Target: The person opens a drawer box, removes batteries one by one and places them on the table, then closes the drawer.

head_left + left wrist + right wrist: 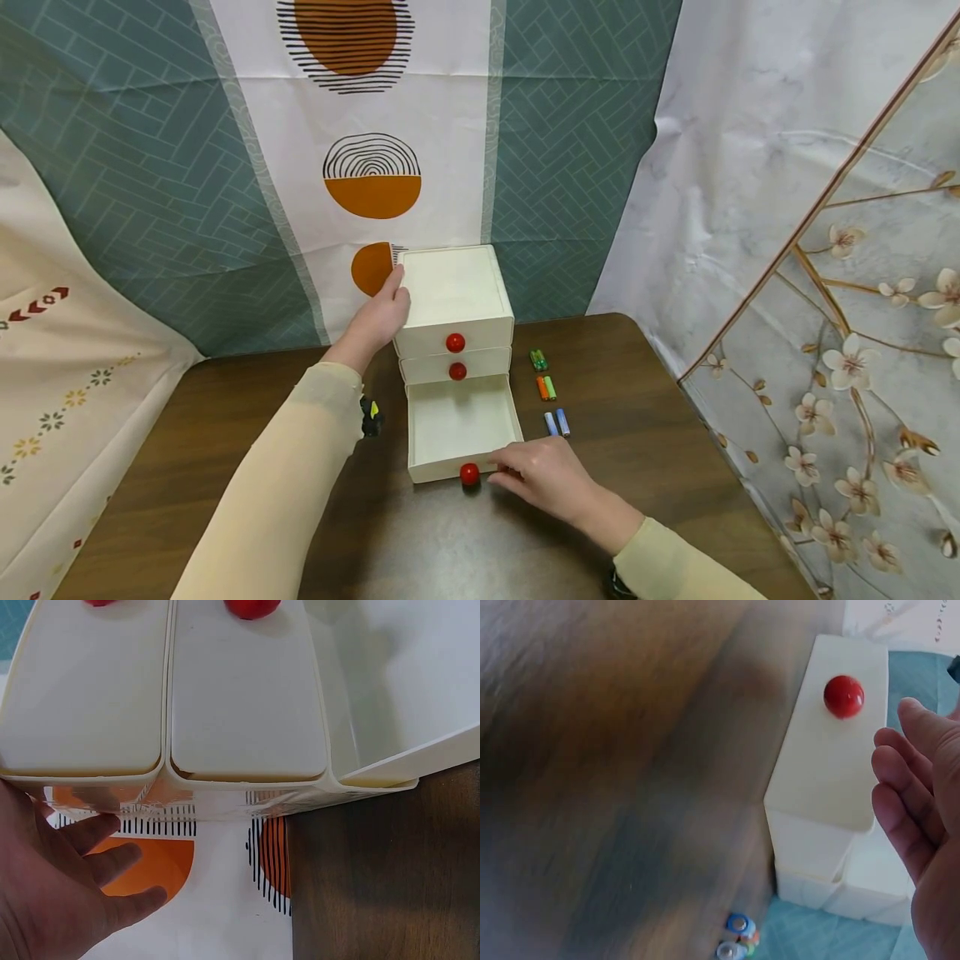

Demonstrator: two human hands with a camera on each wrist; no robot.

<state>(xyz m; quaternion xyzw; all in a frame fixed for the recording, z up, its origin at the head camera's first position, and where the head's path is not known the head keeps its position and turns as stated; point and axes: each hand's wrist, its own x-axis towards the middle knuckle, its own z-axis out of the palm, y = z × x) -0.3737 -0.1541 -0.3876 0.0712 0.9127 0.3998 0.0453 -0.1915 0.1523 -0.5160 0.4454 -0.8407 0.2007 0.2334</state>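
Observation:
A small white drawer cabinet [453, 287] stands on the table, its bottom drawer [461, 421] pulled out and nothing visible inside. My left hand [384, 312] rests against the cabinet's upper left side. In the left wrist view, that hand's fingers [124, 862] are spread and extended along the side wall. My right hand [546, 473] is at the front right corner of the open drawer, beside its red knob [469, 474]. Its fingers [900, 776] bend loosely in the right wrist view, with nothing between them; whether they touch the drawer's edge I cannot tell.
Right of the cabinet lie green batteries [538, 360], an orange and a light green battery [551, 387], and two blue-and-white batteries [563, 422]. The two upper drawers, with red knobs [455, 342], are closed. Patterned cloth [570, 167] hangs behind the table.

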